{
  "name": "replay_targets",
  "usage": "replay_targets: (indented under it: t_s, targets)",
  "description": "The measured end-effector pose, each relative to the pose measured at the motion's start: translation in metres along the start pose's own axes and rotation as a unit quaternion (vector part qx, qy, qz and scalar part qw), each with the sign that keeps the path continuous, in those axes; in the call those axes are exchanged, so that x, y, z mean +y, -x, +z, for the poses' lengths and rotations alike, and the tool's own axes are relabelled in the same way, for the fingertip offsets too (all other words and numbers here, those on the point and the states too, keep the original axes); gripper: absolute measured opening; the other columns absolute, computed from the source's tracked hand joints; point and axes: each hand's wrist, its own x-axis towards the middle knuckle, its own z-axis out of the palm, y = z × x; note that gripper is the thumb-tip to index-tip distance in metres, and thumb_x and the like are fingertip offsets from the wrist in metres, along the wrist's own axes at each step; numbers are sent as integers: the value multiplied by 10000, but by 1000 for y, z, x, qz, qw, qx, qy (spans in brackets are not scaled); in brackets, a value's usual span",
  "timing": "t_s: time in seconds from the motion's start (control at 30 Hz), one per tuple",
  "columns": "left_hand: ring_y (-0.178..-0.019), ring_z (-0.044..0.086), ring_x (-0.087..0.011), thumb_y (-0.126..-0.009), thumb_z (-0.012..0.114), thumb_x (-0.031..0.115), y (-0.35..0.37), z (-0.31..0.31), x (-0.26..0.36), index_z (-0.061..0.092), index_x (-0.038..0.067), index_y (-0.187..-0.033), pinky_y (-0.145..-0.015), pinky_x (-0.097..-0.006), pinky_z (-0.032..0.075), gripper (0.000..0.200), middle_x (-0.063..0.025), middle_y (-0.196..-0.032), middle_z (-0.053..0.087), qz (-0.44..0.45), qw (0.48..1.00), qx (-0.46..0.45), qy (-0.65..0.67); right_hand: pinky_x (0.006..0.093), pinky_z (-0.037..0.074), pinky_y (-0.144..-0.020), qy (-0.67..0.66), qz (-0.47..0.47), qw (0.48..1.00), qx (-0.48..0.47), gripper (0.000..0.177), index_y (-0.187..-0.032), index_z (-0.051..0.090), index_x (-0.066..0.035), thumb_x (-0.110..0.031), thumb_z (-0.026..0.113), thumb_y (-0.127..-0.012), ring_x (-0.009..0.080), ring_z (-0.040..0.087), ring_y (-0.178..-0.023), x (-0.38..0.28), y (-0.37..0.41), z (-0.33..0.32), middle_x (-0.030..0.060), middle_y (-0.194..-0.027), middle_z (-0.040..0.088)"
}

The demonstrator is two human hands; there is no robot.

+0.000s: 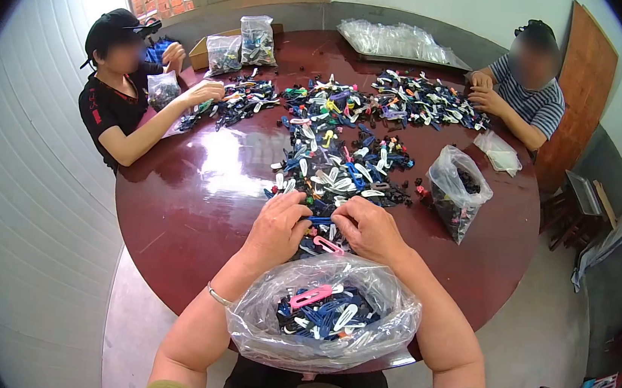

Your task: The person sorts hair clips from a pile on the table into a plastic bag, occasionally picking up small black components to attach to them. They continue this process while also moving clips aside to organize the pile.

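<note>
Both my hands rest at the near end of a long pile of hair clips (328, 173), in white, blue, black and other colours. My left hand (279, 221) has its fingers curled at the pile's left edge. Across from it, my right hand (369, 227) is curled with fingertips together. Blue clips (319, 220) lie between the two hands at the fingertips; what each hand grips is too small to tell. A pink clip (328, 245) lies just below them. Nearest my body, an open clear plastic bag (244, 322) holds blue, white and pink clips.
Two people sit across the round red table (190, 257), one at the left, one at the right, hands at the clips. An open bag (458, 198) stands at the right, flat bags (499, 152) behind it. Filled bags (257, 41) and a tray of plastic bags (399, 43) are at the back.
</note>
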Motion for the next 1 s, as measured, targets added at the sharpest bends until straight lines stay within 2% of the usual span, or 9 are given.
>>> replay_targets:
  t_s: [0.17,0.23,0.33,0.43,0.53,0.63,0.7,0.87,1.0]
  targets:
    - [-814,614,-293,-773,652,44,-4,-2,5,619,5,-929,-787,-390,462,164,-116,-839,641,11,999,32,29,368,475,-637,-49,-30,998,20,120,-866,663,-45,-155,662,-819,273,613,-724,2,-1,-2,112,-813,622]
    - [-785,615,-292,-775,656,46,-6,-3,11,620,5,-940,-763,-386,464,174,-109,-812,643,-2,997,60,48,332,465,-600,-97,-17,995,30,118,-879,672,-32,-130,676,-814,223,605,-669,1,-1,-5,102,-779,621]
    - [-772,616,-291,-776,663,50,-7,-7,13,621,5,-955,-752,-381,465,189,-102,-796,646,-13,996,74,46,230,406,-561,-227,71,969,61,123,-873,674,17,-97,676,-828,57,520,-652,-6,0,-20,17,-738,610]
    - [-851,617,-316,-779,668,61,-6,-8,8,627,1,-992,-798,-392,467,225,-133,-874,651,-25,997,70,18,224,409,-588,-381,73,920,52,111,-836,677,7,-95,704,-802,58,515,-671,-16,9,-48,18,-747,614]
    - [-922,602,-330,-767,673,71,-5,-7,-1,629,-1,-970,-847,-403,453,220,-143,-929,643,-11,997,64,-30,220,409,-600,-343,-80,935,-35,104,-850,689,-3,-84,712,-789,66,520,-677,-35,18,-67,20,-755,612]
    - [-977,585,-333,-757,675,71,-2,-4,-6,636,-2,-942,-888,-414,438,203,-148,-979,632,-20,998,26,-44,227,418,-602,-276,-31,956,-93,101,-860,702,-14,-73,709,-778,79,536,-675,-46,19,-72,28,-770,617]
    - [-1000,576,-331,-751,675,67,-2,-2,-6,643,-1,-931,-905,-417,431,195,-149,-1001,625,-25,999,5,-39,249,439,-588,-212,17,977,-16,124,-889,703,-29,-92,701,-782,120,566,-657,-29,12,-54,44,-773,614]
    - [-1007,565,-327,-738,682,69,-1,2,-6,653,8,-938,-922,-424,418,211,-150,-1007,613,-7,999,-5,-31,339,472,-715,92,-161,982,30,163,-893,699,-78,-115,708,-734,255,584,-808,14,-1,-7,86,-853,592]
    - [-1009,558,-328,-735,681,70,-2,3,-5,658,13,-939,-930,-424,409,214,-155,-1006,605,3,1000,-7,-24,367,448,-784,166,-181,969,8,166,-856,688,-97,-140,708,-697,263,553,-838,18,-3,5,73,-862,570]
